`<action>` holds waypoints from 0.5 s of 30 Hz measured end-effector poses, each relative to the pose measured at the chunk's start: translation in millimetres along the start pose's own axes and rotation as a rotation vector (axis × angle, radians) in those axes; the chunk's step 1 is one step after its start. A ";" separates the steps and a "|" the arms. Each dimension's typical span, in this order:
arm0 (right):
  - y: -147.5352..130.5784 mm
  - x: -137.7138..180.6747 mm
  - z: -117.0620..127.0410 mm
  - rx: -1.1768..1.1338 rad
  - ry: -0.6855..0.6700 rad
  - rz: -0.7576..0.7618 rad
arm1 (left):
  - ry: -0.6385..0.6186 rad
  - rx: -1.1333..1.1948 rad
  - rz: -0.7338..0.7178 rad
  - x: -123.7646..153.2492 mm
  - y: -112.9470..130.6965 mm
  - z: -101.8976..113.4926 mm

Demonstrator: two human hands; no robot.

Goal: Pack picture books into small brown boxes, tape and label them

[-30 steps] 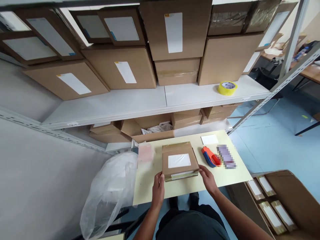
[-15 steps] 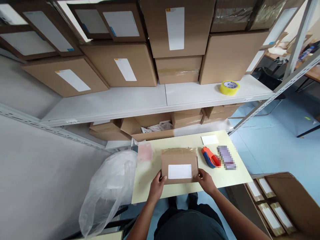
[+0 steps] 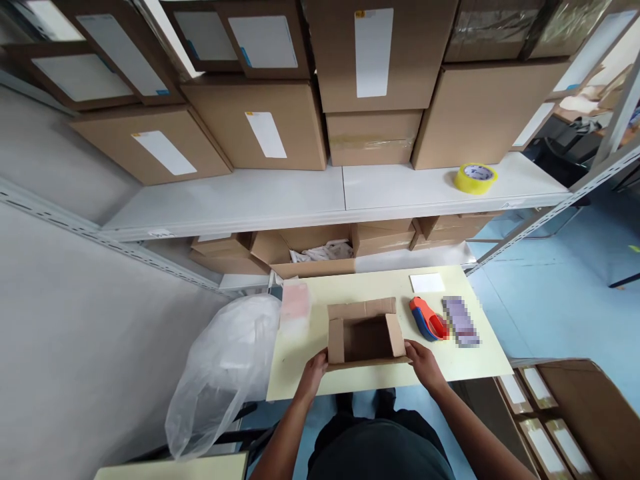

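A small brown cardboard box [image 3: 336, 341] stands on the pale yellow table with its top open and its dark inside showing. The back flap stands up, and the two short side flaps are spread at either end. My left hand [image 3: 315, 372] grips the box's left front corner. At the right front corner, my right hand [image 3: 423, 363] holds the cardboard with its fingertips. To the right of the box lies a red and blue tape dispenser [image 3: 427, 320], with a blurred purple item [image 3: 461, 321] beside it. Nothing in the box can be made out.
A white card [image 3: 427, 283] and a pinkish sheet [image 3: 295, 301] lie on the table [image 3: 480, 357]. Yellow tape [image 3: 475, 179] sits on the shelf [image 3: 240, 200] among large cartons. A clear plastic bag [image 3: 225, 373] hangs at left; an open carton [image 3: 595, 407] with labelled boxes stands at right.
The box's labelled top has been opened, so its inside now shows where the white label was. Both hands stay at its sides. The view has shifted slightly.
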State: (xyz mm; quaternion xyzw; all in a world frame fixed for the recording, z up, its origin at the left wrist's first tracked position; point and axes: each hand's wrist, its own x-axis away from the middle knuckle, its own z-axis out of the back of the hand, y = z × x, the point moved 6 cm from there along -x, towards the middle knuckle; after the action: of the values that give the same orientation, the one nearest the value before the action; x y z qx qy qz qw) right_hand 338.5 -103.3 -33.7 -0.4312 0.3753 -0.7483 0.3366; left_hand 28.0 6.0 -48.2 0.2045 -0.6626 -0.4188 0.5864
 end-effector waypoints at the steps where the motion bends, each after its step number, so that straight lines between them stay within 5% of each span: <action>1: -4.3 -0.6 2.8 -0.014 0.003 -0.022 | 0.034 0.011 0.051 -0.7 1.8 3.5; 5: -40.5 -7.7 9.1 0.002 0.042 -0.034 | 0.089 -0.182 -0.003 -1.3 43.5 8.1; 9: -79.3 -18.1 -4.6 0.399 -0.010 -0.023 | 0.056 -0.651 -0.118 -0.3 88.8 -12.2; 12: -91.2 -22.4 -10.4 0.636 -0.001 0.012 | 0.118 -0.856 -0.116 -2.7 102.2 -18.8; 15: -86.7 -23.8 -1.1 0.590 0.063 0.065 | 0.112 -0.793 -0.139 -4.5 100.6 -11.2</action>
State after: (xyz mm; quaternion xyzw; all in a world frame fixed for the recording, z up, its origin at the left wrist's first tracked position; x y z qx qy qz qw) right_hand 331.5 -40.7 30.5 -0.2793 0.1655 -0.8269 0.4592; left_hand 61.8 62.8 28.7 0.0290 -0.4014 -0.6686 0.6252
